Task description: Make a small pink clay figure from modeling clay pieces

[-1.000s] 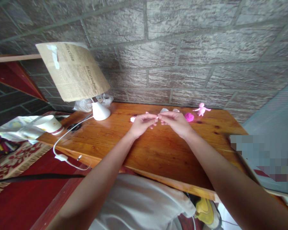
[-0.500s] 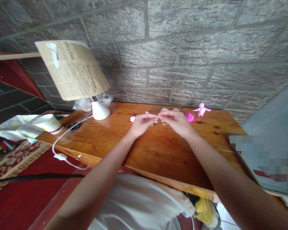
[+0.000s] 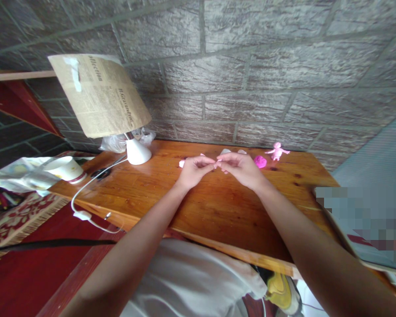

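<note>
My left hand (image 3: 194,171) and my right hand (image 3: 243,169) meet fingertip to fingertip above the wooden table (image 3: 218,211). Pinched between them is a tiny pink piece of modelling clay (image 3: 218,163), mostly covered by the fingers. Just right of my right hand lies a bright magenta lump of clay (image 3: 260,161). Farther right, a pink clay figure (image 3: 277,151) stands with its arms spread. A pale pink lump (image 3: 181,163) peeks out left of my left hand. Behind my right hand, a whitish piece (image 3: 225,151) is partly hidden.
A white lamp (image 3: 138,152) with a newsprint shade stands at the left, its cord (image 3: 82,189) hanging over the front edge. A paper cup (image 3: 66,169) and dark scissors (image 3: 102,174) are at the left end. A brick wall (image 3: 267,88) rises behind the table.
Both hands stay in nearly the same place. Their fingertips have shifted slightly around the small pink piece, the right fingers bending a little more.
</note>
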`<action>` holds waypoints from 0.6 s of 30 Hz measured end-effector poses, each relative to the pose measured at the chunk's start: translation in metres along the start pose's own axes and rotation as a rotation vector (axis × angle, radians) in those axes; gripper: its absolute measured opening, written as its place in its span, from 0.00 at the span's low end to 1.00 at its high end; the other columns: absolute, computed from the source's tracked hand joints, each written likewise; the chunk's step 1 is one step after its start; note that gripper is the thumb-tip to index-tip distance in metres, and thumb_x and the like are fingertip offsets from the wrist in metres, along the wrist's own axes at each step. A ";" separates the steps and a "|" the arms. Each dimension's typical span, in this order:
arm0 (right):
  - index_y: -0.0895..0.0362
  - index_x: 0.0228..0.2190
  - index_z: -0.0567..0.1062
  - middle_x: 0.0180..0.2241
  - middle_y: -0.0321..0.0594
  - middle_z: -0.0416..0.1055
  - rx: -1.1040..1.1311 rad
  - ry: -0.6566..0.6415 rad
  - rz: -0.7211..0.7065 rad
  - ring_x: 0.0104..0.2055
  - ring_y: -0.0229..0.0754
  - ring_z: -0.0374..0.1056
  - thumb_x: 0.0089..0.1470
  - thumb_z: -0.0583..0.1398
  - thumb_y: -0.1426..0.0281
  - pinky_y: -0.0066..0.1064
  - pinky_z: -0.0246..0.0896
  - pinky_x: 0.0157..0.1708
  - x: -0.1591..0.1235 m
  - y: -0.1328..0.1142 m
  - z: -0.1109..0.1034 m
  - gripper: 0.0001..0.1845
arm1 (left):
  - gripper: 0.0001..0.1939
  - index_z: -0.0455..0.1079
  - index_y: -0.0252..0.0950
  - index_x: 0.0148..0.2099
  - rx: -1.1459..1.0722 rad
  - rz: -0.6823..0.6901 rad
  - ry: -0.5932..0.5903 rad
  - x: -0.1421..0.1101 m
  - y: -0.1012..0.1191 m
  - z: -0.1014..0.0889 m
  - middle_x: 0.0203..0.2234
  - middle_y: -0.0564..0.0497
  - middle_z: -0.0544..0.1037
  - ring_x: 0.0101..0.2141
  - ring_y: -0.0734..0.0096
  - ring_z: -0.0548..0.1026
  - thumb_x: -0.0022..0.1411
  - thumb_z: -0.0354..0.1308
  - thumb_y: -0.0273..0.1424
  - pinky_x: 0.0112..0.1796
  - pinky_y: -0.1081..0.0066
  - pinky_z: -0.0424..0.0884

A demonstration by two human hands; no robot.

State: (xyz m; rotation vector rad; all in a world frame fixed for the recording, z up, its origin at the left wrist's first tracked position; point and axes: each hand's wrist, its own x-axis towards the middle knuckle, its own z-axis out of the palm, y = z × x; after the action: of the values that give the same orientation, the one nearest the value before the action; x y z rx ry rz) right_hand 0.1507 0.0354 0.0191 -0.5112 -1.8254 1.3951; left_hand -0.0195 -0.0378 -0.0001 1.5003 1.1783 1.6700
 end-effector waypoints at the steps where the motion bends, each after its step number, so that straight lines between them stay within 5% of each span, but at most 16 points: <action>1: 0.57 0.36 0.80 0.28 0.37 0.77 0.000 0.010 0.007 0.26 0.37 0.70 0.41 0.72 0.54 0.33 0.69 0.30 0.000 0.000 0.000 0.24 | 0.16 0.81 0.32 0.35 0.007 0.007 -0.012 0.000 0.000 0.000 0.30 0.47 0.84 0.31 0.69 0.79 0.50 0.73 0.40 0.40 0.67 0.75; 18: 0.56 0.31 0.80 0.24 0.37 0.75 -0.183 -0.038 -0.008 0.24 0.38 0.70 0.48 0.67 0.50 0.30 0.66 0.28 -0.001 0.001 -0.003 0.21 | 0.13 0.82 0.35 0.38 0.157 0.087 -0.016 0.000 -0.001 -0.002 0.32 0.48 0.85 0.31 0.68 0.80 0.55 0.70 0.39 0.37 0.69 0.75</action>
State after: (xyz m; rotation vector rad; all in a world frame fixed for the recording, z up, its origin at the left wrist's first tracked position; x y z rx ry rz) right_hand 0.1540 0.0365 0.0184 -0.5729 -1.9944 1.2464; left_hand -0.0216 -0.0377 -0.0013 1.6789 1.2771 1.6506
